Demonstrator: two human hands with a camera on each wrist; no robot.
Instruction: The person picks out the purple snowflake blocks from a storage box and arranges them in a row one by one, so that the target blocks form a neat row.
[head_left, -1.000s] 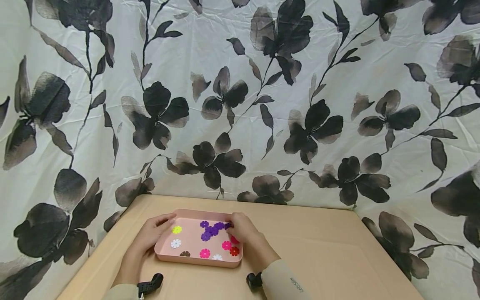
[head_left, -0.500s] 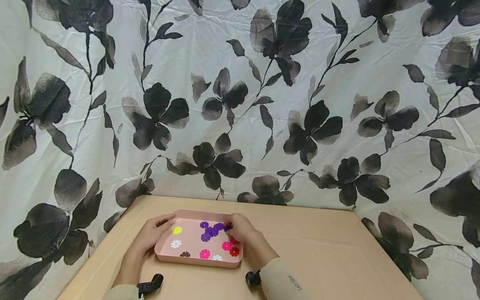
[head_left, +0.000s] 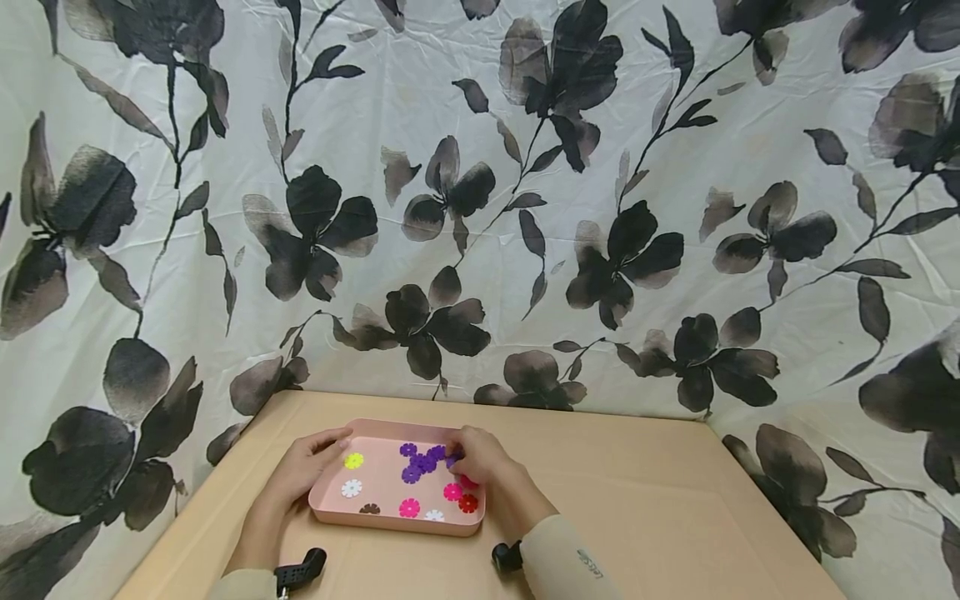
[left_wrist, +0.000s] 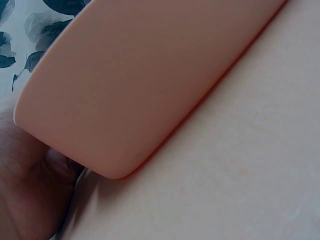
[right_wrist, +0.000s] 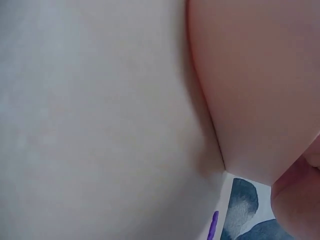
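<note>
A pink tray (head_left: 397, 523) stands on the table in the head view, with flower-shaped snowflake discs lying in it. My left hand (head_left: 296, 473) grips its left side near the back corner; the left wrist view has this hand (left_wrist: 27, 185) against the tray wall (left_wrist: 130, 85). At the back right corner, my right hand (head_left: 483, 458) reaches over the rim, its curled fingertips on a purple snowflake disc (head_left: 450, 461) that they partly hide. Several more purple discs (head_left: 422, 462) lie clustered just left of these fingers. The right wrist view catches only part of the right hand (right_wrist: 295, 210).
Yellow (head_left: 354, 461), white (head_left: 351, 488), brown (head_left: 370, 508), pink (head_left: 408, 507) and red discs (head_left: 468, 503) lie apart in the tray. A purple sliver (right_wrist: 213, 225) shows beyond the tray in the right wrist view. Floral cloth (head_left: 525, 250) hangs behind the table (head_left: 637, 500).
My right fingertips have shifted slightly toward the front, and the purple disc at them has moved the same way. My left hand and the tray look unmoved.
</note>
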